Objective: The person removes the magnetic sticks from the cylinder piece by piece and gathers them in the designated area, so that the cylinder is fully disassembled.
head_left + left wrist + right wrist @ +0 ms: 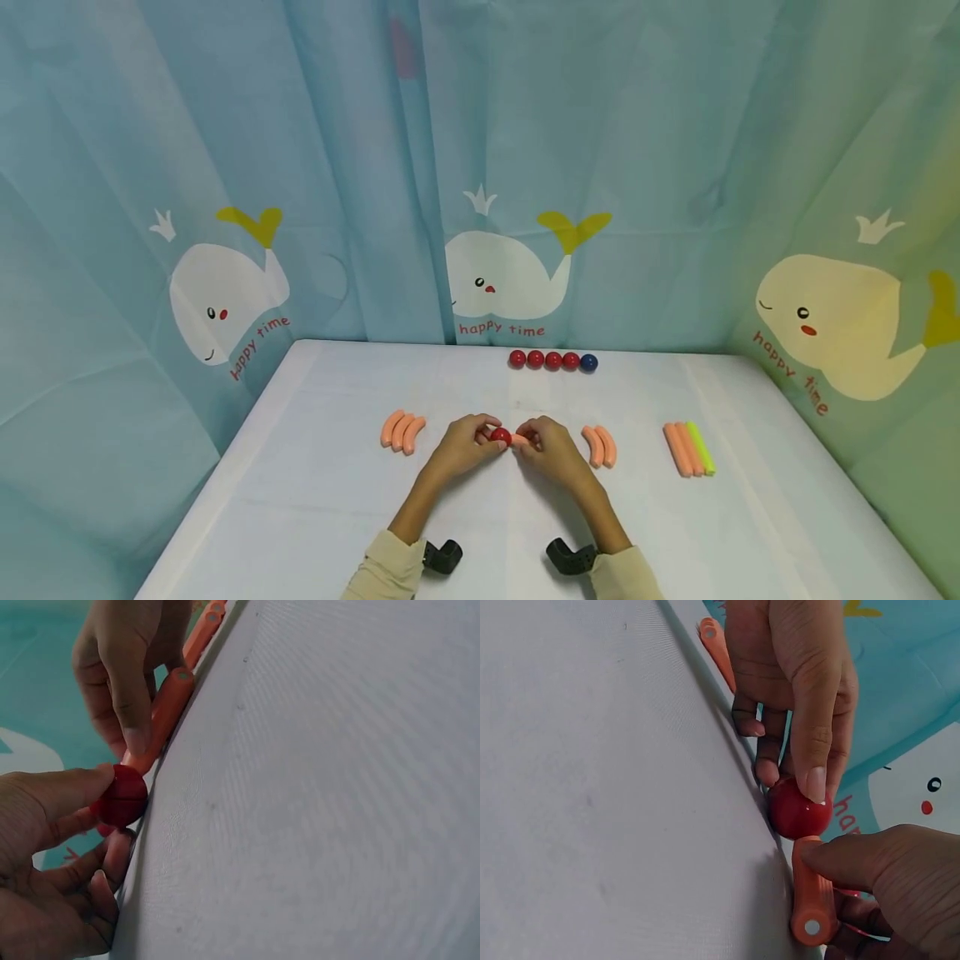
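Observation:
Near the middle of the table, my left hand [465,443] pinches a glossy red ball [501,437] between thumb and fingers. My right hand [553,450] grips a short, curved orange building rod [519,440] with its thumb and fingers. One end of that rod [169,712] meets the ball [122,799] in the left wrist view. In the right wrist view, the rod's other end [811,919] shows a round metal disc. Part of the rod is covered by the right fingers.
Several red balls [552,361] and one blue ball [588,363] line the table's back. Three curved orange rods [402,432] lie left, two more [598,447] right of my hands. Farther right are straight orange rods [681,450] beside a yellow-green rod [701,448]. A whale-printed curtain surrounds the table [300,500].

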